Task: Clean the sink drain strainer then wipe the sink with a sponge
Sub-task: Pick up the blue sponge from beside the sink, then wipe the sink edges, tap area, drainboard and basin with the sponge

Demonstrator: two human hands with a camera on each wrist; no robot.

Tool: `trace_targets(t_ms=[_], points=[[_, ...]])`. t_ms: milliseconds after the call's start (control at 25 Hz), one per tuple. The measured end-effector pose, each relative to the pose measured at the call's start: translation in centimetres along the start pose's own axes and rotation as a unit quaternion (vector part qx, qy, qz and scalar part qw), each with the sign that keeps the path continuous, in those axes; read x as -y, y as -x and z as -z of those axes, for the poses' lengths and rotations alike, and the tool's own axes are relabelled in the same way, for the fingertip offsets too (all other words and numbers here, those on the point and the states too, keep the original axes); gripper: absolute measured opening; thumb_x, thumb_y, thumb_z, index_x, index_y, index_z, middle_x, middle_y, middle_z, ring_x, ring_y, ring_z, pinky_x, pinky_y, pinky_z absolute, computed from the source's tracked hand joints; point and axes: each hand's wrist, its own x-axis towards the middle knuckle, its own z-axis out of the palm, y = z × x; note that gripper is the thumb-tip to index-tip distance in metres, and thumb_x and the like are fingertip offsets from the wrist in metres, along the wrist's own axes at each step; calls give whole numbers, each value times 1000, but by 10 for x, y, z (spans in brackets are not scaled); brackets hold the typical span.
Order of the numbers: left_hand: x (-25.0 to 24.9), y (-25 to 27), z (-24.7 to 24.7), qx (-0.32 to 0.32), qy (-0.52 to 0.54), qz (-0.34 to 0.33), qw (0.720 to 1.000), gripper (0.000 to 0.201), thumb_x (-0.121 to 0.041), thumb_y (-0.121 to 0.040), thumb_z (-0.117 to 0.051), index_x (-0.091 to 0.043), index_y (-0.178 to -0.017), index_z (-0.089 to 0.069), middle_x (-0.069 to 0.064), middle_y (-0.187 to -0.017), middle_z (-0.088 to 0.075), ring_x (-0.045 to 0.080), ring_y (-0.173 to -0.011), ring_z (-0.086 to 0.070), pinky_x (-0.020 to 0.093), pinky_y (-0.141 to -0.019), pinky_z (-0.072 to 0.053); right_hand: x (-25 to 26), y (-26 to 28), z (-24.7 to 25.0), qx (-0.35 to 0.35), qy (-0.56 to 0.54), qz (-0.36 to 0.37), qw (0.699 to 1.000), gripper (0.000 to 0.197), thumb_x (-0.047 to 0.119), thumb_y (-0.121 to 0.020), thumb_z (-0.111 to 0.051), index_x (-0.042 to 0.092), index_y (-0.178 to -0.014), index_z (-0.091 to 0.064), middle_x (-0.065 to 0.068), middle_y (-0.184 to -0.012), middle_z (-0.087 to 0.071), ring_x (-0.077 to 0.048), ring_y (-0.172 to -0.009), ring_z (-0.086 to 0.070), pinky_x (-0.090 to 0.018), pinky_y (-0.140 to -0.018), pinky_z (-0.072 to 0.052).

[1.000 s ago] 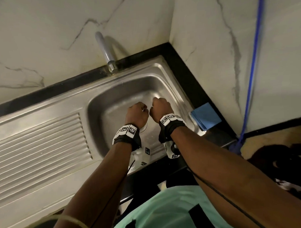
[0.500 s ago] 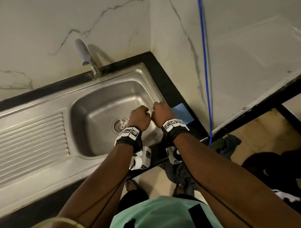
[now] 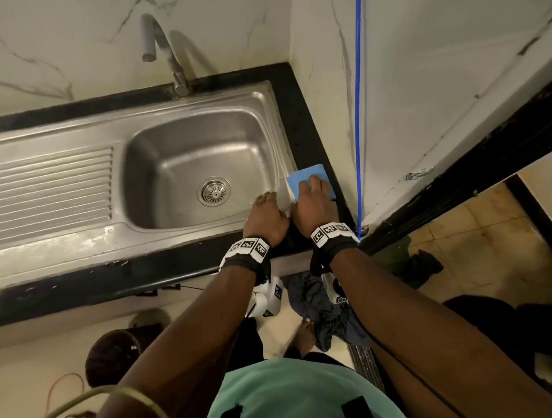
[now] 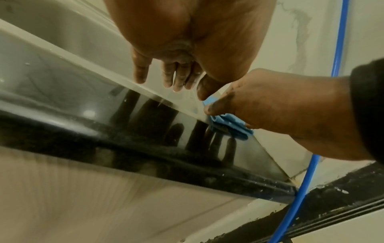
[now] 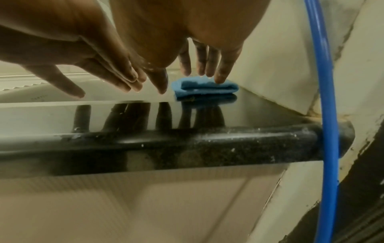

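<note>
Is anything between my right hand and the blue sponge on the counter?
Nothing visible. The right hand reaches with straight fingers to the folded blue sponge on the black counter, fingertips at its top. The left hand sits beside it, not in the path.

You see a grey faucet point(image 3: 166, 53) at upper left, a blue hose point(image 3: 358, 112) running down the marble wall point(image 3: 420, 78) at right, and a dark bucket point(image 3: 117, 355) at lower left.

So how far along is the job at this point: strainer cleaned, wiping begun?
Looks done: the drain strainer sits seated in the sink drain. In hand: the right hand reaches with straight fingers onto the blue sponge on the black counter, not yet gripping it; the left hand is open. Left: wiping the sink.
</note>
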Motion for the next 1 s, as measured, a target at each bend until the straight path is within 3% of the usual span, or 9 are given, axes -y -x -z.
trace_targets(t_ms=[200, 360, 480, 640, 760, 840, 1000], points=[[15, -1, -8, 7, -46, 4, 999, 51, -13, -97, -53, -1, -146, -49, 19, -155, -49, 35, -149, -41, 52, -120, -40, -7, -4, -1, -2, 16, -18, 1000, 54, 35, -92, -62, 7, -135, -45, -16, -138, -42, -33, -129, -40, -46, -88, -52], [25, -7, -5, 4, -74, -2, 997, 44, -18, -94, -54, -8, -137, -54, 16, -144, -58, 37, -137, -52, 62, -106, -49, -4, -14, 8, 30, 67, -8, 997, 47, 27, -94, -58, 6, -134, -47, -18, -139, -42, -37, -126, -42, -44, -88, -51], [26, -7, 8, 17, -90, 5, 996, 49, -22, -98, -54, -10, -145, -51, 16, -149, -55, 37, -139, -51, 60, -109, -48, -2, -23, 19, 58, 99, 17, 993, 43, 16, -95, -56, 3, -135, -46, -20, -135, -46, -39, -125, -44, -48, -89, -52], [44, -3, 21, 38, -114, 18, 993, 58, -33, -100, -55, -12, -153, -45, 15, -154, -53, 37, -142, -49, 60, -113, -44, -7, -26, 28, 46, 35, 38, 998, 44, 13, -94, -57, 6, -136, -44, -21, -130, -54, -39, -121, -51, -53, -89, -53], [58, 0, 25, 41, -125, 17, 991, 52, -41, -97, -56, -13, -140, -55, 13, -142, -62, 38, -131, -57, 58, -107, -49, -1, -16, 21, 40, 20, 85, 995, 44, 20, -92, -54, 6, -133, -49, -20, -123, -58, -37, -114, -54, -49, -86, -53], [61, 4, 27, 39, -131, 18, 990, 48, -44, -95, -57, -13, -132, -58, 13, -135, -65, 39, -126, -60, 56, -103, -51, 5, -3, 11, 68, 28, 125, 989, 44, 27, -93, -51, 8, -133, -53, -17, -126, -54, -35, -119, -50, -49, -88, -51], [64, 14, 28, 29, -141, 33, 989, 51, -41, -95, -57, -12, -136, -56, 13, -141, -62, 39, -131, -57, 57, -104, -50, 15, 18, -9, 76, 23, 153, 985, 42, 33, -91, -52, 8, -122, -63, -10, -140, -45, -29, -134, -35, -52, -95, -47]])
